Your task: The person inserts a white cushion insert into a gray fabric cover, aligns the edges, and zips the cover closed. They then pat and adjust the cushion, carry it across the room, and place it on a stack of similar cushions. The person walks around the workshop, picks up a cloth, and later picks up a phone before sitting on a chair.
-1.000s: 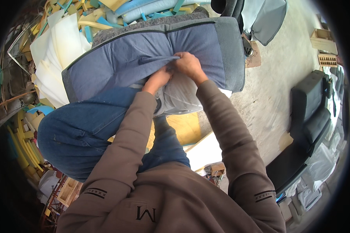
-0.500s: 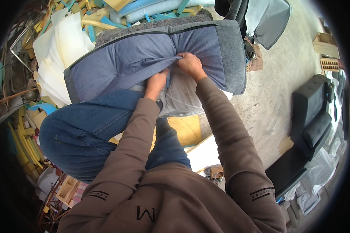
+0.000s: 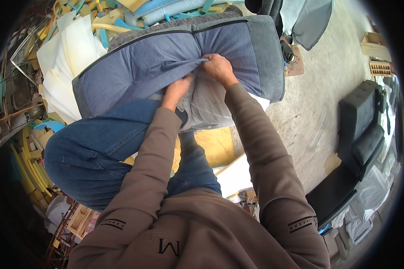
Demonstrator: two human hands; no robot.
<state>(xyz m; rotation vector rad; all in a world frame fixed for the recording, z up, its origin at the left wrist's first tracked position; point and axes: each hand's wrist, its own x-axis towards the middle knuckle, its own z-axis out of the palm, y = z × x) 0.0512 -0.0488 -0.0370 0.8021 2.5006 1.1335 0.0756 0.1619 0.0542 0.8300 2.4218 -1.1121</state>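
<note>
Before me lies a long upholstered cushion [image 3: 231,42] with a blue-grey fabric cover [image 3: 166,51], grey end panels and a dark piped seam along its far side. My right hand [image 3: 219,69] pinches the loose near edge of that cover, pulling it into a raised fold. Just left of it and nearer to me, my left hand [image 3: 178,91] is closed at the same edge, its fingertips partly hidden under the fabric. Pale grey lining [image 3: 206,105] shows below the hands. My bent left knee [image 3: 94,148] presses against the cushion's near left side.
Foam offcuts [image 3: 107,24] in yellow and blue are heaped beyond the cushion, with white foam sheets [image 3: 63,67] at left. To the right, a dark sofa [image 3: 357,121] stands on the concrete floor [image 3: 307,112]. Wooden boxes [image 3: 375,46] sit at far right.
The cushion and both hands appear slightly higher in the picture, as the view has shifted a little. Both hands keep their places at the cover's edge; the fold looks nearly the same.
</note>
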